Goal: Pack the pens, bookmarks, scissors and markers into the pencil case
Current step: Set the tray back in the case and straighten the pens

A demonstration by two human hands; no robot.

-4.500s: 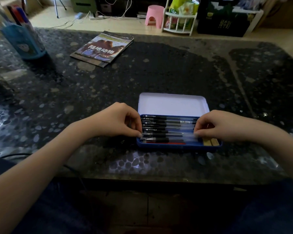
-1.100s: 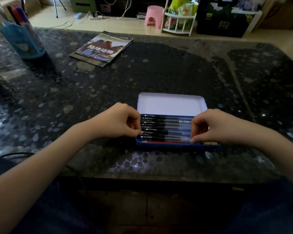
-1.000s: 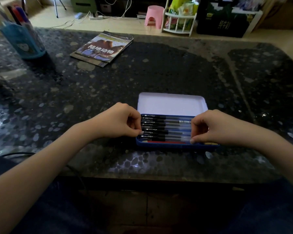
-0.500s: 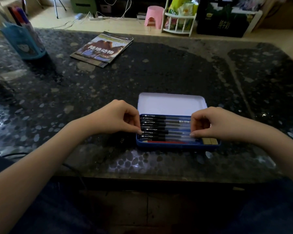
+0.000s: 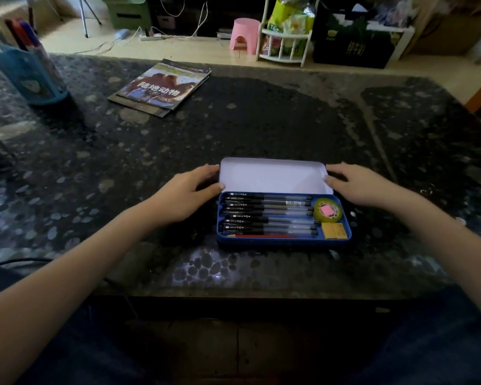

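Head view: a dark, pebble-patterned table (image 5: pixel 261 129) holds an open blue pencil case (image 5: pixel 283 241) near its front edge, pens (image 5: pixel 267 215) lined up inside. The left hand (image 5: pixel 186 194) and right hand (image 5: pixel 364 184), well apart, touch the white lid's (image 5: pixel 272 175) two ends with relaxed fingers. A book (image 5: pixel 161 87) lies far left; beyond the table, a pink stool (image 5: pixel 245 34) stands on pale floor.

We note a dim foreground, daylight from the upper frame on the floor (image 5: pixel 178 50), pale glare on the table (image 5: pixel 206 270), blurred, bowed edges at upper left.
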